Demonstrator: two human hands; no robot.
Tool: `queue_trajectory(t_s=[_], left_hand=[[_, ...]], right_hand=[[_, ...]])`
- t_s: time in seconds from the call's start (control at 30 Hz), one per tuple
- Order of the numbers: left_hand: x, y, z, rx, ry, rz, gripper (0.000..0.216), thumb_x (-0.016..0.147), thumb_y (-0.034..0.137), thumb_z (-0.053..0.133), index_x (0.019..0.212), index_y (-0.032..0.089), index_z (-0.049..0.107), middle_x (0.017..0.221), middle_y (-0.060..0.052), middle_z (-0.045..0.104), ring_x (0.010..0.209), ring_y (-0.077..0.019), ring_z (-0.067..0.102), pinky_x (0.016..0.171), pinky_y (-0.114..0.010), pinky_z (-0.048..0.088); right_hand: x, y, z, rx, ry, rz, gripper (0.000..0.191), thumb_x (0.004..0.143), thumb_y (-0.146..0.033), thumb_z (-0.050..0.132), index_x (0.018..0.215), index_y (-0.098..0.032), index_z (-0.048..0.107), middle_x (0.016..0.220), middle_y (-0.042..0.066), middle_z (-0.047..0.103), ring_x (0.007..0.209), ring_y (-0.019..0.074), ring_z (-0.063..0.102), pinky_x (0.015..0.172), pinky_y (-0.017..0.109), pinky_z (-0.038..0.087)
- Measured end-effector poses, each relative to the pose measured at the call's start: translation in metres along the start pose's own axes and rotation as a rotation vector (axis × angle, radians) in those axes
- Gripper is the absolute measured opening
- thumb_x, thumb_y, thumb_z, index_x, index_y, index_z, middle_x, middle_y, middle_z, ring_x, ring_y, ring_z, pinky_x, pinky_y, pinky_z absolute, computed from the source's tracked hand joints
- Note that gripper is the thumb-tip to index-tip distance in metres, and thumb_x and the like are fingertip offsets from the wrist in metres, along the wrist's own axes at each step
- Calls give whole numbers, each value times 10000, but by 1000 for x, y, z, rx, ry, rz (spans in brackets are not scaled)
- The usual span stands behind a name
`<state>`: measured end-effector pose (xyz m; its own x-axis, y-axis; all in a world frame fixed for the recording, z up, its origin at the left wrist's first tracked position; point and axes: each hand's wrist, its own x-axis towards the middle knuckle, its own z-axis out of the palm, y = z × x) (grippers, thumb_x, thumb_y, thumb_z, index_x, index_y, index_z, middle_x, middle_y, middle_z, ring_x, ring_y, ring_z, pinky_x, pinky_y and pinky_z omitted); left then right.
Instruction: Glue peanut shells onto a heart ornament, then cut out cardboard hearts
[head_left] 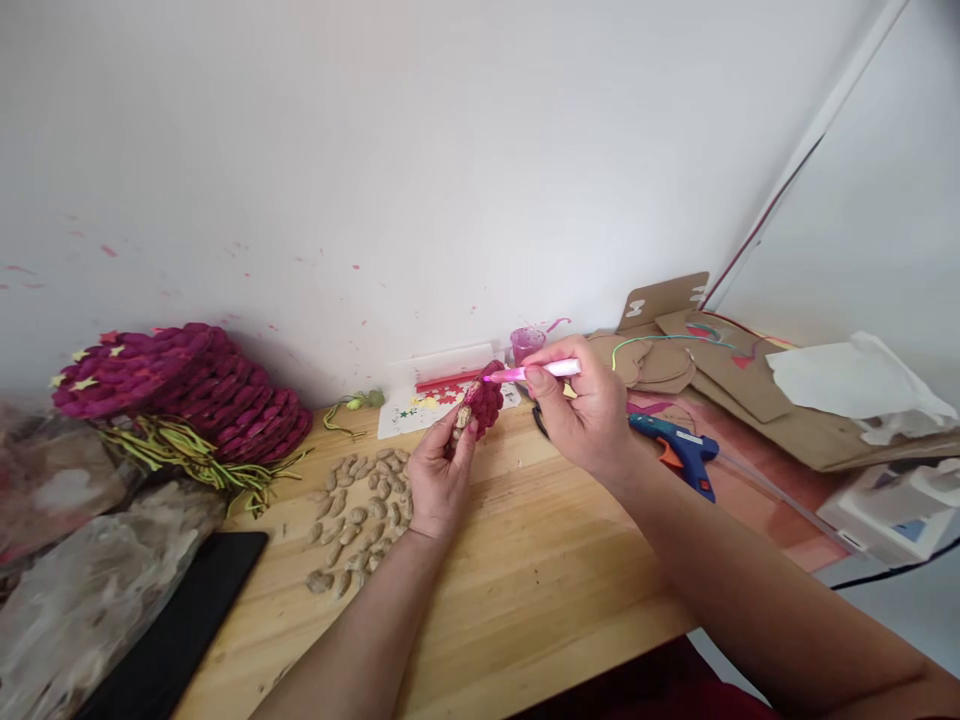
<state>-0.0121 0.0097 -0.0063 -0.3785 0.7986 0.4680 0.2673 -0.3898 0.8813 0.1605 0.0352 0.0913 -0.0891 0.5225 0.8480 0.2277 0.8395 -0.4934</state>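
Note:
My left hand [441,470] is closed around a small cluster of peanut shells painted dark pink [484,403], held upright above the wooden table [525,560]. One shell in the cluster is still plain tan. My right hand [581,410] grips a pink brush or marker [532,371], and its tip touches the top of the cluster. Several unpainted peanut shells [360,515] lie scattered on the table just left of my left hand.
A big pile of dark pink shell flowers with green stems [187,395] sits at the left by the wall. A blue glue gun [679,450], cardboard pieces [720,370], a pink cup [526,343], a star sheet [420,410] and a black tablet [180,630] also lie about.

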Motion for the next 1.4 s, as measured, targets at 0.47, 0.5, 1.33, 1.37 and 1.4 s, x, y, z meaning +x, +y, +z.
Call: queue_trajectory(t_s=[0.47, 0.5, 1.33, 1.37, 1.4], left_hand=[[0, -4, -3, 23, -34, 45, 377, 908, 360, 696, 1230, 173, 757, 1192, -94, 775, 1076, -230, 724, 1027, -358, 536], [0, -5, -2, 20, -38, 45, 373, 910, 358, 694, 1229, 176, 758, 1192, -93, 774, 1076, -227, 722, 1029, -356, 532], [0, 4, 0, -36, -17, -28, 406, 862, 396, 726, 1174, 141, 774, 1124, -99, 787, 1007, -221, 725, 996, -347, 544], [0, 4, 0, -37, -18, -26, 405, 862, 395, 725, 1173, 140, 774, 1129, -101, 786, 1013, -223, 725, 1000, -350, 542], [0, 4, 0, -37, -17, -24, 402, 861, 395, 725, 1170, 142, 775, 1136, -103, 785, 1023, -226, 724, 1007, -353, 539]], right_hand=[[-2, 1, 4, 37, -46, 50, 99, 1008, -316, 593, 977, -224, 607, 716, -16, 638, 589, 107, 577, 522, 234, 443], [-2, 1, 4, 41, -40, 65, 103, 1010, -326, 589, 976, -230, 607, 720, -13, 638, 595, 112, 577, 530, 245, 444], [-4, 14, 4, 134, -41, 148, 150, 1005, -396, 597, 983, -247, 603, 745, -18, 613, 606, 120, 548, 544, 274, 415], [-4, 14, 4, 144, -41, 144, 144, 1004, -391, 600, 988, -248, 605, 752, -16, 615, 614, 121, 552, 550, 276, 420], [-4, 13, 4, 153, -42, 141, 138, 1004, -387, 601, 990, -249, 607, 759, -14, 618, 620, 122, 556, 554, 278, 424]])
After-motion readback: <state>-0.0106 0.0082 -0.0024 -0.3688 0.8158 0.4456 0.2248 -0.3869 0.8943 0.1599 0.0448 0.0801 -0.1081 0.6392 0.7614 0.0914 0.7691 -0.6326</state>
